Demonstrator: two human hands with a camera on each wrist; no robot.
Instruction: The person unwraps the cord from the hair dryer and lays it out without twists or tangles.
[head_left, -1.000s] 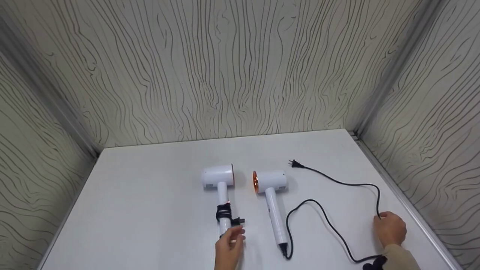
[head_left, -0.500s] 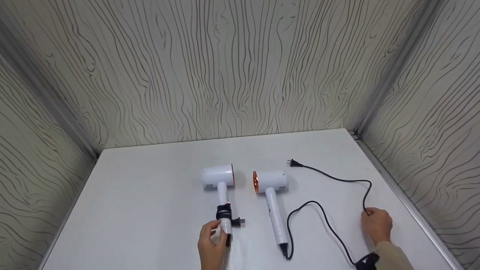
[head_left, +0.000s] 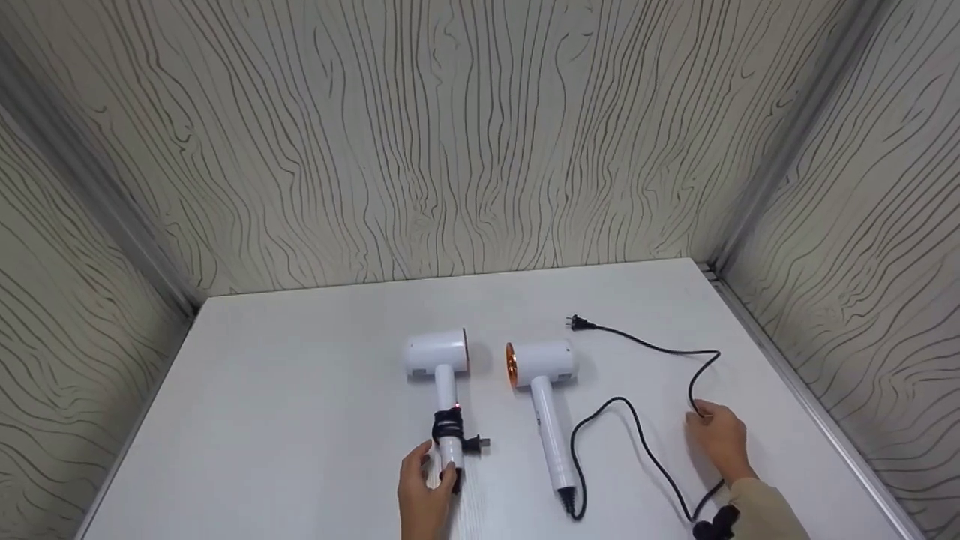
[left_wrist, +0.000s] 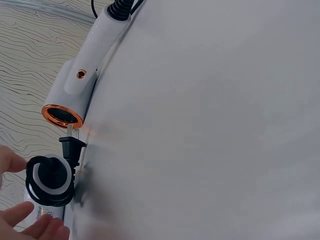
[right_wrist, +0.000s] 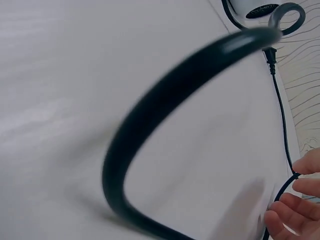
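Two white hair dryers lie on the white table. The left hair dryer (head_left: 437,352) has its black cord (head_left: 448,424) wound round the handle, its plug (head_left: 476,444) sticking out to the right. My left hand (head_left: 424,487) is at the lower end of that handle; in the left wrist view its relaxed fingers (left_wrist: 47,227) stand spread around the handle end. The right hair dryer (head_left: 551,431), with an orange-rimmed nozzle, has its cord loose. My right hand (head_left: 720,439) pinches that loose cord (head_left: 694,386) between thumb and fingers.
The right dryer's plug (head_left: 581,322) lies near the back of the table. Its cord (head_left: 637,427) loops across the right side, passing by the right sleeve (head_left: 765,510). Wood-patterned panels (head_left: 450,150) enclose the table (head_left: 300,375) at the back and sides.
My right hand has moved left with the cord, drawing the plug slightly left. My left hand has shifted left, from over the handle's end to around it. Both dryers stay in place.
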